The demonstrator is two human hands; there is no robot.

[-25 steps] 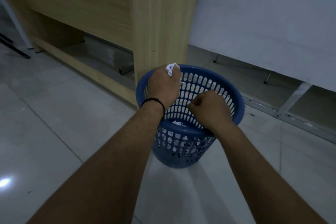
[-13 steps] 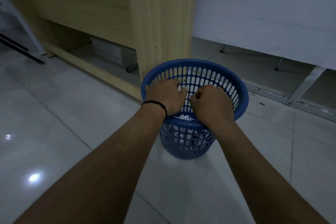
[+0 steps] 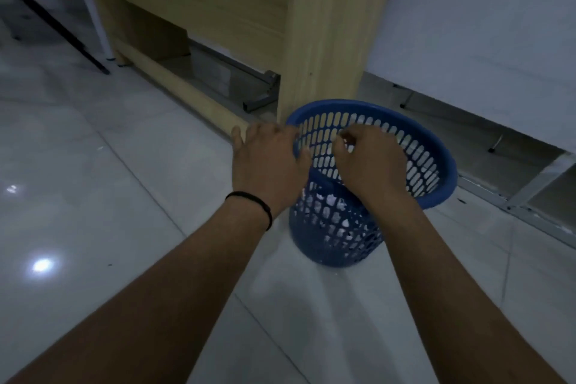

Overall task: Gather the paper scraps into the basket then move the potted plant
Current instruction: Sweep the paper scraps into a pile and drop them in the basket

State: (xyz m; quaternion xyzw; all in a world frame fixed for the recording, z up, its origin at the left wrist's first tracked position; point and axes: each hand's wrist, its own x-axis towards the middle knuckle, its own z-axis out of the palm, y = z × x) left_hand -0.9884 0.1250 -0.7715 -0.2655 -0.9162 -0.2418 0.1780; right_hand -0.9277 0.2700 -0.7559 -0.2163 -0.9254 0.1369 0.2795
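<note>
Finishing the scrap-gathering step, by the look of it: both hands over the mouth of the blue basket, standing on the pale tiled floor hard against the foot of the wooden desk panel. Left hand, with a black band at the wrist, reaching flat over the near-left rim, fingers loosely spread and fairly straight, fingertips at or on the rim edge; whether touching it or just above, cannot tell. Right hand curled over the basket's open mouth, thumb and forefinger drawn together as if pinching something very small; what, if anything, sits between them, too small to tell. White paper scraps showing through the slots low in the near wall, so already inside. No loose scraps seen on the floor nearby. Potted plant nowhere in view. Judged from this: first part of the task nearly or fully done. Next move likely calls for letting go of whatever remains over the opening, drawing both hands clear without tipping the light basket, then turning to find the plant and taking it with a steady two-handed hold.
</note>
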